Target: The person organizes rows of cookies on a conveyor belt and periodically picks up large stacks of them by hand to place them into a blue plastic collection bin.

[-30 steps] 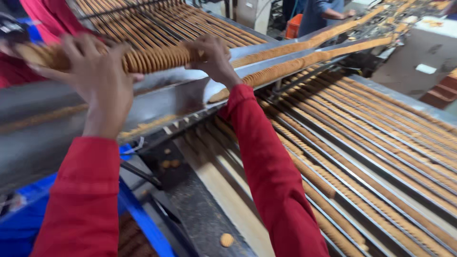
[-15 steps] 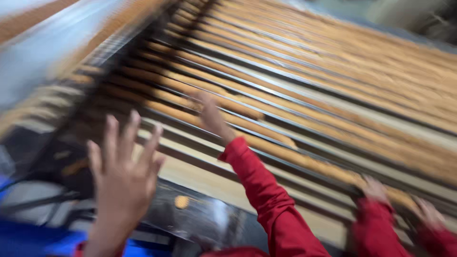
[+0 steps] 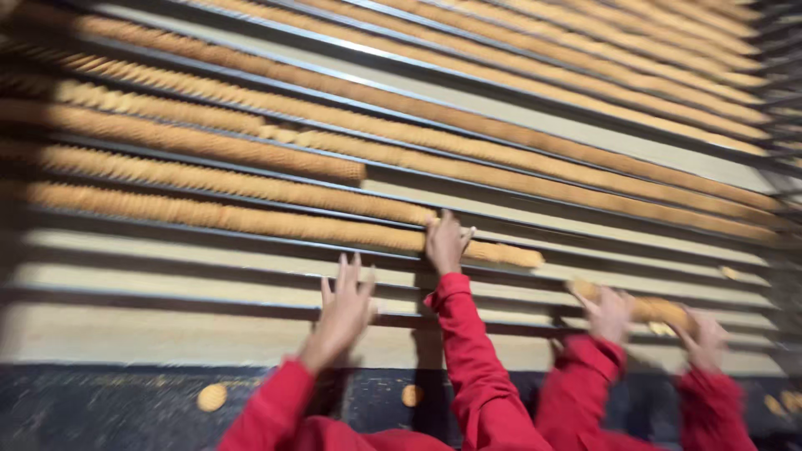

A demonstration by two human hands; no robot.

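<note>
Long rows of round tan biscuits stand on edge in parallel metal lanes of a wide conveyor. My right hand, in a red sleeve, rests on the near row of biscuits close to its broken end. My left hand hovers with its fingers spread over an empty pale lane, holding nothing. To my right, another person's two hands in red sleeves grip a short stack of biscuits.
Single loose biscuits lie on the dark ledge below the lanes, another biscuit lies between my arms. Farther lanes are filled with biscuit rows running to the upper right.
The stack of biscuits I held between both hands a second ago is gone. The view swung down to the lanes; my right hand settled on the near row, my left hand opened.
</note>
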